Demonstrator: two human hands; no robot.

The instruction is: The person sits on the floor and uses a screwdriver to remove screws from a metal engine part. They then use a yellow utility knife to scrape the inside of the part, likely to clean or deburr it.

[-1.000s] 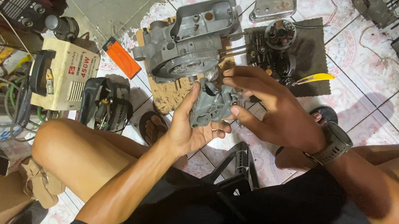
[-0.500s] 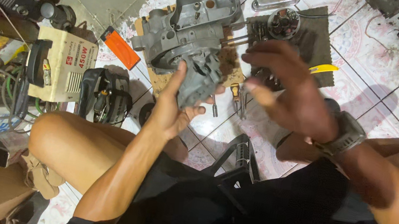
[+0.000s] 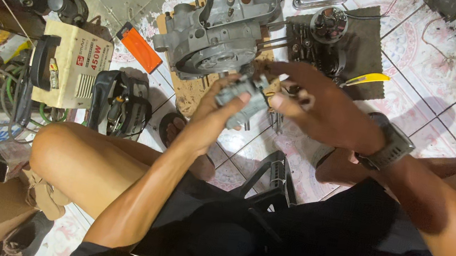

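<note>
Carburettor-like grey part [image 3: 240,100]: now lifted higher, above the engine casing [image 3: 221,27]. Your left hand [image 3: 210,120] is clamped round it from below; your right hand [image 3: 313,102] has closed in again, fingertips pinching its top edge.

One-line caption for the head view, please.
Seated on a tiled floor, both hands, left and right, hold a small grey metal part above a grey engine casing.

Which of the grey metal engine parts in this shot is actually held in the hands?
The small grey part, gripped by the left hand and right hand; the large casing rests on the floor.
</note>
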